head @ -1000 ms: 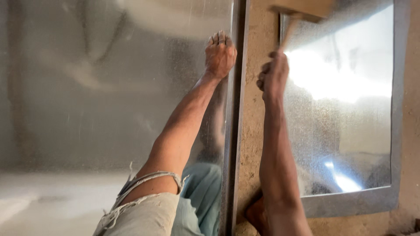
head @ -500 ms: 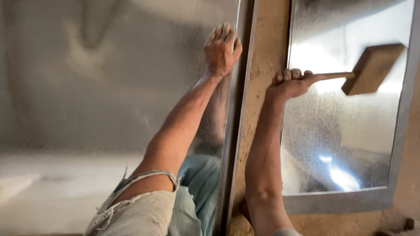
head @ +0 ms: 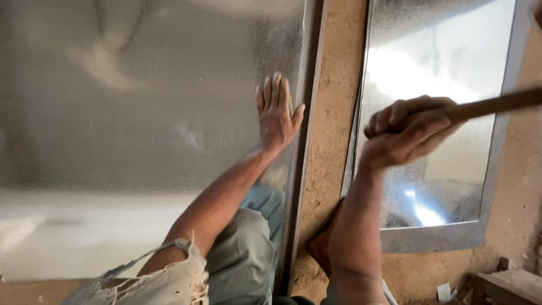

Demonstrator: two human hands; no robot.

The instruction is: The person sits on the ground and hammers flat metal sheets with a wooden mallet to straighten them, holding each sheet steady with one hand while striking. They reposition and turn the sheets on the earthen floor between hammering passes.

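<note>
My left hand [head: 276, 116] is flat on the big galvanized metal sheet [head: 141, 113], palm down, fingers [head: 271, 90] spread open and pressed on it, gripping nothing, right next to the sheet's folded right edge [head: 302, 141]. Thumb sits just beside that edge strip. My right hand [head: 406, 133] is closed tight around a wooden handle [head: 497, 104], fingers wrapped fully over it; the handle runs out to the right and leaves the frame, so the tool's head is not in view and I cannot tell what kind it is. That hand hangs over the smaller metal sheet [head: 429, 68], which has a folded border [head: 435, 237] along its bottom and right side; cannot tell if the hand touches the sheet. The handle is blurred. Between the two sheets is a strip of bare sandy floor [head: 333, 113], brown and dusty. Big sheet is on the left, shiny, speckled, with hazy reflections; small sheet is on the right with a bright glare patch near its top. My left forearm crosses the big sheet's lower right, torn pale sleeve [head: 169, 277] at the bottom. My knee in grey-green trousers [head: 248, 248] is low centre, by the big sheet's edge. Bottom right corner has a wooden block [head: 508, 282] and a small white scrap [head: 445, 292] on the floor, well apart from both hands.
</note>
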